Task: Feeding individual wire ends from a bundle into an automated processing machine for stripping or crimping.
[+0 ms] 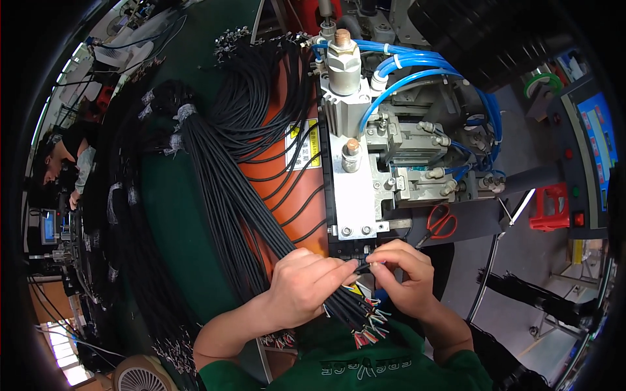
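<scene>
My left hand (pixel 303 283) is closed over a thick bundle of black cables (pixel 228 189). Below that hand the bundle's cut ends fan out, with coloured inner wires (pixel 370 326) in red, white and green. Its thumb and forefinger also reach to a single short stretch of cable in front of the machine. My right hand (pixel 405 274) pinches the tip of this cable (pixel 365 266) between thumb and forefinger; the fingers partly hide it. Just beyond both hands stands the metal press-like machine (pixel 355 202), its dark lower front close to the fingertips.
Blue air hoses (pixel 417 58) curve over the machine. Red-handled scissors (pixel 440 225) lie to its right. More black cables (pixel 254 85) rest on the orange surface (pixel 306 215). Further right are a control screen (pixel 595 140) and a red stool (pixel 551 207). Another person (pixel 62 163) sits far left.
</scene>
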{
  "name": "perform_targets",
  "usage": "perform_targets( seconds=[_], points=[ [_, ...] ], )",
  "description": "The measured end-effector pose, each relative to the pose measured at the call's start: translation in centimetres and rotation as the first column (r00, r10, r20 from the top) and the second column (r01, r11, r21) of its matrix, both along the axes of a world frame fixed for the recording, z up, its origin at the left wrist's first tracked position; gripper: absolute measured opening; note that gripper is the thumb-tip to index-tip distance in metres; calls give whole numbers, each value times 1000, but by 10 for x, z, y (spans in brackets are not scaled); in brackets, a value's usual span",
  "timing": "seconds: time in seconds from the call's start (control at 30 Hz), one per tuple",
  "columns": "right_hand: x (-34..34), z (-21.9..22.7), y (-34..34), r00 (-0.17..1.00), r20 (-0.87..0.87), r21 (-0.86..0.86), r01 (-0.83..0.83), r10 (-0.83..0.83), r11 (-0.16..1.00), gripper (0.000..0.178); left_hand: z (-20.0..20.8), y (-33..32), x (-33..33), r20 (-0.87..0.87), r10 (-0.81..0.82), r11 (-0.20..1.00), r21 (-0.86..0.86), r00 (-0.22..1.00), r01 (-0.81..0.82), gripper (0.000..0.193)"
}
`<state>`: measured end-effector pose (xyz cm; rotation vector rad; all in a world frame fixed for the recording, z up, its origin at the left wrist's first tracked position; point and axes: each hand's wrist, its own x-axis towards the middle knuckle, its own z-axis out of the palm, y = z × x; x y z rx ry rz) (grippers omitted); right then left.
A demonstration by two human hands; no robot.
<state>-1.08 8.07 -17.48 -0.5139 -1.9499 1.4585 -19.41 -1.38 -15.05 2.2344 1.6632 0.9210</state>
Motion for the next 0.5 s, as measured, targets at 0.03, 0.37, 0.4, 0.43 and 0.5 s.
perform_targets(
  seconds=[0.03, 0.37, 0.4, 0.43, 0.5],
  points=[
    [-1, 1, -2, 1000, -18, -294, 1, -6, 956, 19, 0, 1, 0, 76, 29, 1000, -1, 997, -29, 29],
    [-6, -13, 11, 965, -223, -257, -199, 142, 946, 19, 1, 24, -27, 466, -169, 936, -201, 869, 290, 39],
    [-4, -13, 7, 983, -166, -270, -122, 78, 955, 16, 0, 20, -18, 346, -172, 963, -137, 922, 231, 37],
    [-4, -15, 4, 991, -134, -267, -57, 21, 962, 15, -3, 16, -8, 172, -127, 991, -28, 977, 134, 35],
    [-4, -18, -2, 994, -99, -264, 12, -40, 964, 14, -4, 7, 10, -45, 8, 994, 111, 999, -3, 29]
  ],
)
